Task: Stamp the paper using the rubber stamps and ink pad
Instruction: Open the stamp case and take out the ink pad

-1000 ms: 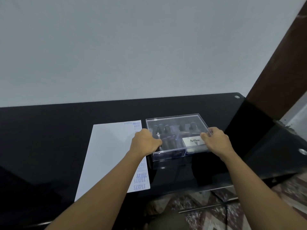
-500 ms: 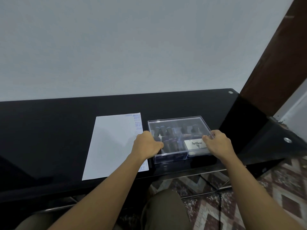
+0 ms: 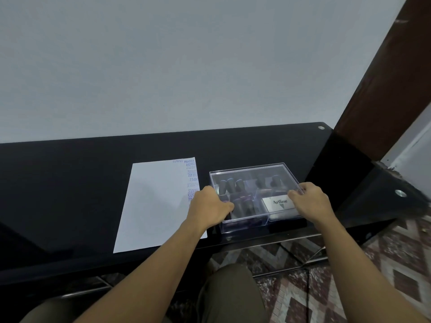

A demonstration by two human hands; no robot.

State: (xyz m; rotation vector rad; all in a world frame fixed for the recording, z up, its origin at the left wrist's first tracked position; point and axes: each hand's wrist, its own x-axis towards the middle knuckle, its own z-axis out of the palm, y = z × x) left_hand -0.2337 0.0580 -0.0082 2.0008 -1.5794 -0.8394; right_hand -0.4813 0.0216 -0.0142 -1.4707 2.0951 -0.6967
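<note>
So the clear box [image 3: 245, 223] is parked on the black table [image 3: 70, 194] just right of the paper [image 3: 156, 203], near the front edge, where everything is kept within easy reach. It's gripped from both sides: the left hand [image 3: 210, 206] is curled round its left edge and the right hand [image 3: 312, 203] is curled onto the right edge of the lid [image 3: 251, 173], probably so the lid can be lifted evenly without the box sliding on that glossy top. The rubber stamps [image 3: 229, 186] and the Artline ink pad [image 3: 278, 202] are shut inside, stamps left, pad near right. Blue prints [image 3: 191, 178] are already stacked down the paper's right edge.
</note>
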